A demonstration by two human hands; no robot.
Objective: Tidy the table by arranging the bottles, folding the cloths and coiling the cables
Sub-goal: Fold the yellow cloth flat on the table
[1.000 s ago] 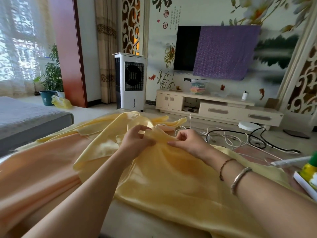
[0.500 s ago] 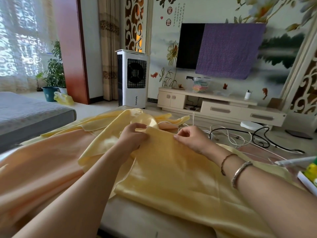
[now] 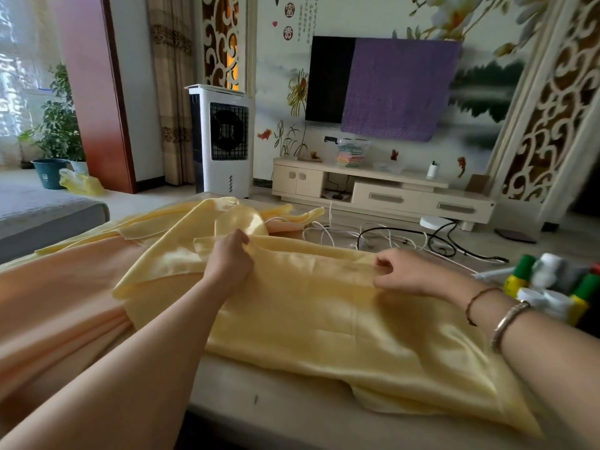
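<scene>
Across the pale tabletop (image 3: 292,414) lies a shiny yellow cloth (image 3: 324,323), spread from the middle toward the near right corner, with its far part bunched and folded over. Both hands grip its upper folded edge: the left hand (image 3: 229,258) pinches the fabric with curled fingers near the bunched folds, and the right hand (image 3: 402,271), well apart to the right, pinches the same edge between thumb and fingers, so the edge runs taut between them. A peach cloth (image 3: 55,306) lies crumpled on the left side, partly under the yellow one. Beyond the cloths, white cables (image 3: 328,230) and a black cable (image 3: 435,243) lie tangled at the far side. At the right edge stands a cluster of bottles (image 3: 552,287) with green, white and yellow parts, blurred, just beside the right wrist, which wears two bracelets (image 3: 500,310).
</scene>
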